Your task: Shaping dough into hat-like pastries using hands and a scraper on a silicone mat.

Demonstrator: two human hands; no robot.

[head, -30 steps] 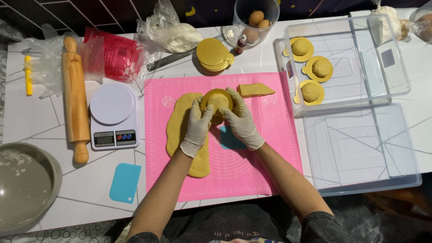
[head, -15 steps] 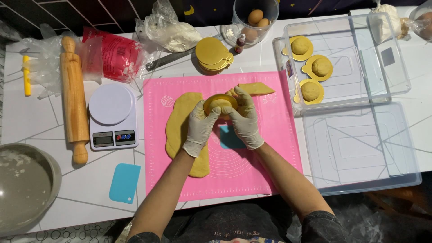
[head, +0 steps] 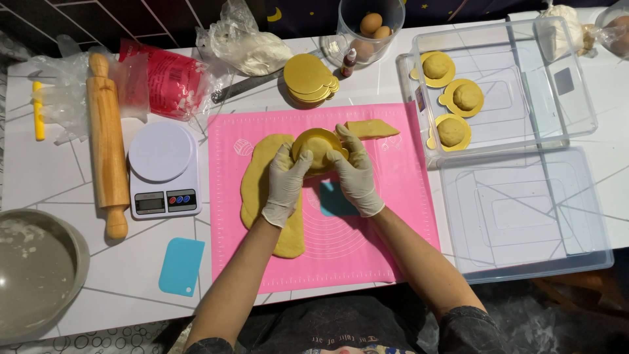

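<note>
Both gloved hands cup a gold round card with dough (head: pixel 319 148) just above the pink mat (head: pixel 380 216), the left hand (head: pixel 285 185) and right hand (head: pixel 357 174) each with a grip closed around its rim, likely to steady it; fingers hide the card's edges; the blue scraper (head: pixel 335 200) under the wrists is partly covered.

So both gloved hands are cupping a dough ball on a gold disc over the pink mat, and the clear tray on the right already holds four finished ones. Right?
Not quite: the head view shows three finished dough balls on gold discs in the clear tray, not four. Both hands, left and right, do cup the dough ball on its gold disc over the pink mat.
</note>
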